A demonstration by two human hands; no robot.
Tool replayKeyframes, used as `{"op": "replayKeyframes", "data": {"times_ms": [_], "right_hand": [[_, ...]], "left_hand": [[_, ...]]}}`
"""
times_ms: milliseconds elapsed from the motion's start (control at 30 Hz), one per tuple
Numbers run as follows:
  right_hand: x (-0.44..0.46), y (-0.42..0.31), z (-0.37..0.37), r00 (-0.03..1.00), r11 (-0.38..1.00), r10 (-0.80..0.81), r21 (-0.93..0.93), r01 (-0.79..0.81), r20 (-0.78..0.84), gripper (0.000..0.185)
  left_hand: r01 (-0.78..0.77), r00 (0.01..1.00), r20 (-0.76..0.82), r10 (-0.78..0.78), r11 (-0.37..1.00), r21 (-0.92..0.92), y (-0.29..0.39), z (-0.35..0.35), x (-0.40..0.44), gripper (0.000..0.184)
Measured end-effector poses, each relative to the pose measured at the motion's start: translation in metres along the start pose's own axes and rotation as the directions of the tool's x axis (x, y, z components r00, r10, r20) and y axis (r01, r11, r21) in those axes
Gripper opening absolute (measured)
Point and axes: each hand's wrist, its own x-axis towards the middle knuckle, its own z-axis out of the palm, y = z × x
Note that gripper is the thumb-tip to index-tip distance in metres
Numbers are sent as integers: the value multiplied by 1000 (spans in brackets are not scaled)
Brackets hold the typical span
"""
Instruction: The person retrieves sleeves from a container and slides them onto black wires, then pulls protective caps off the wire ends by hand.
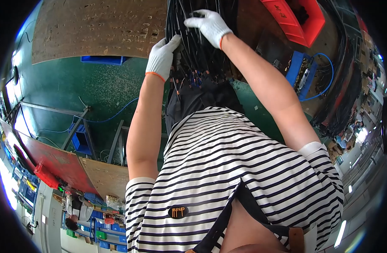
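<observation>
Nearest, the ends of the black cables (197, 55) reach the lap (218, 96). The gloved left hand (161, 57) is at their left edge, thumb against them; I cannot tell if it grips. Right, a blue tray (293, 68). Farther, the right hand (210, 29) is over the cables, fingers spread, its hold unclear. Far right, a red bin (287, 24) on the surface (254, 29)
</observation>
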Motion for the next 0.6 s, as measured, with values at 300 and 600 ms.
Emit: {"op": "replayKeyframes", "data": {"times_ms": [300,600], "right_hand": [[24,5,7,988,942,15,332,37,-154,46],[2,23,15,878,833,-37,471,291,-478,28]], "left_hand": [[7,995,98,0,997,-74,9,-6,-4,26],[41,981,192,-7,984,-175,-4,22,5,17]]}}
